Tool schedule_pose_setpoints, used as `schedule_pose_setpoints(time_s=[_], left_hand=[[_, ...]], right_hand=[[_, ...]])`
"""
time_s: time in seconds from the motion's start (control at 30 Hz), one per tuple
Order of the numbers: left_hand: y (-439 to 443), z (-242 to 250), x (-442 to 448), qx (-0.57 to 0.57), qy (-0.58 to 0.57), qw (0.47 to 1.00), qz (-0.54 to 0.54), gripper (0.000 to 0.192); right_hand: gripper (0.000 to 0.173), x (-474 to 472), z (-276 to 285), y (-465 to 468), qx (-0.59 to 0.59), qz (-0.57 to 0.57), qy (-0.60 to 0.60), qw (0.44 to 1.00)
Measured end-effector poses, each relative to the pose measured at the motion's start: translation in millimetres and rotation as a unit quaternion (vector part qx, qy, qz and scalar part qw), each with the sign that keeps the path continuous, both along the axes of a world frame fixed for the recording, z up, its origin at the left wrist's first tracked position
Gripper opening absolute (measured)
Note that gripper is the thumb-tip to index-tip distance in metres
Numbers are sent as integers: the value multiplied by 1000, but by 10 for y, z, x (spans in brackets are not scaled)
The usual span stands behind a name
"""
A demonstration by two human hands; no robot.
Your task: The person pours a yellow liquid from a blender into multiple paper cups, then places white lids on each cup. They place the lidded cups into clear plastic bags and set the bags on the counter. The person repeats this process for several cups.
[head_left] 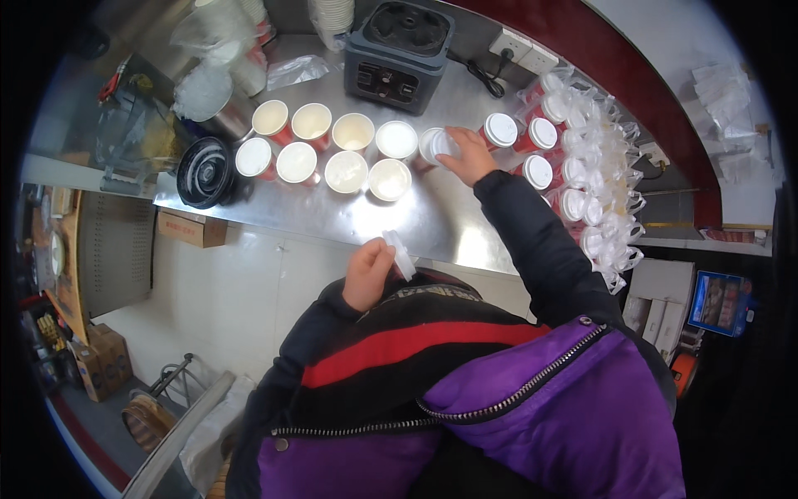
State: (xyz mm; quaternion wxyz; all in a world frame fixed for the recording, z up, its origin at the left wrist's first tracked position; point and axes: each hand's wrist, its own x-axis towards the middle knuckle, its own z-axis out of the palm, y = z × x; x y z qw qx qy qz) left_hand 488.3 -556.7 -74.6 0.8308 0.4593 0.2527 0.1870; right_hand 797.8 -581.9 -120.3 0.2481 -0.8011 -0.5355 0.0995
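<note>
My right hand (472, 159) grips a white plastic lid (443, 148), tilted at the rim of a paper cup (426, 143). Whether the lid is seated on that rim I cannot tell. Close to my body, in front of the counter edge, my left hand (368, 271) pinches white plastic lids (400, 257) held on edge; their number is unclear. Two rows of lidless red paper cups stand left of my right hand. A front-row cup (389, 181) and a back-row cup (396, 140) hold pale contents. To the right stand red cups with white lids (500, 130).
Many lidded cups in clear plastic bags (576, 174) crowd the right end of the steel counter (449, 231). A dark grey appliance (399, 59) sits behind the cups. At left are a black round lid (206, 173), a metal container (230, 118) and stacked cups (332, 19).
</note>
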Motion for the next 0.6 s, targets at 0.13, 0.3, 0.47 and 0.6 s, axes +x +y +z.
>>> schedule_pose_setpoints(time_s=[0.13, 0.3, 0.47, 0.6], left_hand=[[23, -105, -131, -19, -12, 999, 27, 19], [52, -226, -241, -23, -6, 999, 22, 19], [42, -283, -201, -59, -7, 998, 38, 20], [68, -273, -158, -64, -9, 998, 12, 20]], right_hand=[[58, -13, -86, 242, -84, 6, -50, 995], [57, -71, -20, 346, -121, 20, -75, 990], [56, -199, 73, 401, -179, -6, -114, 977], [51, -270, 144, 399, -233, -46, -145, 961]])
